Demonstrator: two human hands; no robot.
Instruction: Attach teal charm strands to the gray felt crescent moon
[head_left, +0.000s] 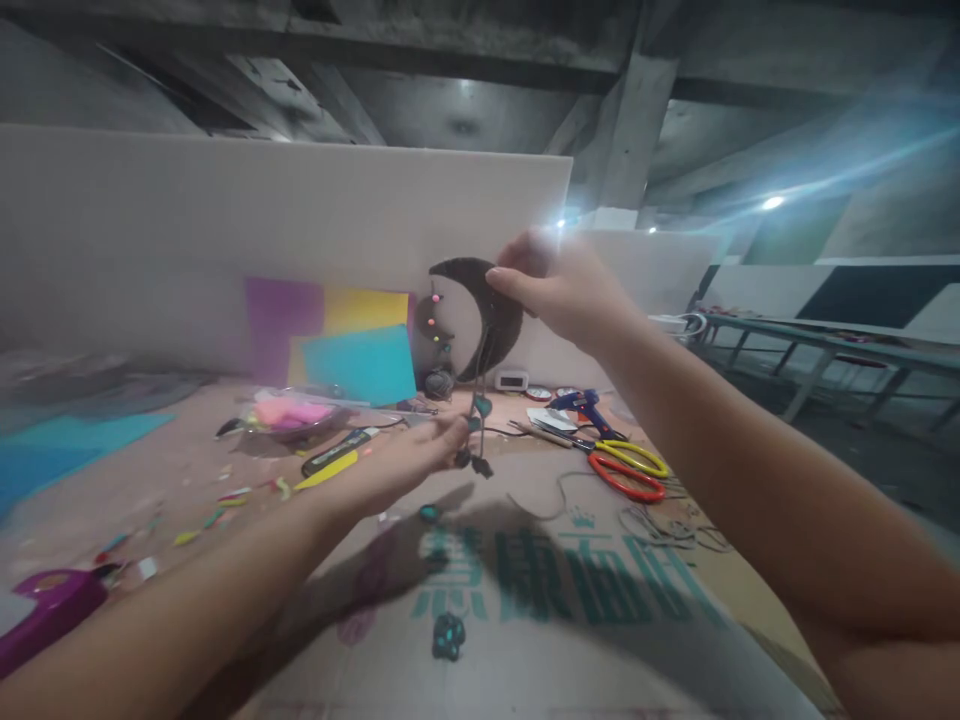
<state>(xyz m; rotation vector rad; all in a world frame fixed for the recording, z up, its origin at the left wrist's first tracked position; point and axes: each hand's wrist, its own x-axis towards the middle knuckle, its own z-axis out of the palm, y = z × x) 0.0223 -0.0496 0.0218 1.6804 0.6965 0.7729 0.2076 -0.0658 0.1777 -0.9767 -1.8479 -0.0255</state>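
My right hand [551, 280] pinches a dark crescent moon [506, 310] by its outer edge and holds it upright above the work surface. Strings [486, 365] hang from the moon, with small teal and dark pieces [482, 406] on them. My left hand [424, 450] is below the moon, its fingertips closed on the hanging strings among those pieces. Beneath the hands, a dark clump with teal spots [448, 636] lies on the printed board, and a small teal piece [428, 512] lies nearer the left hand.
Red-and-yellow-handled scissors [626, 475] and a blue glue gun [589, 408] lie at right. Left are a utility knife [339, 452], a bag of pink material [289, 412] and a purple tool [56, 605]. Coloured sheets [360, 365] lean against the white partition [300, 210].
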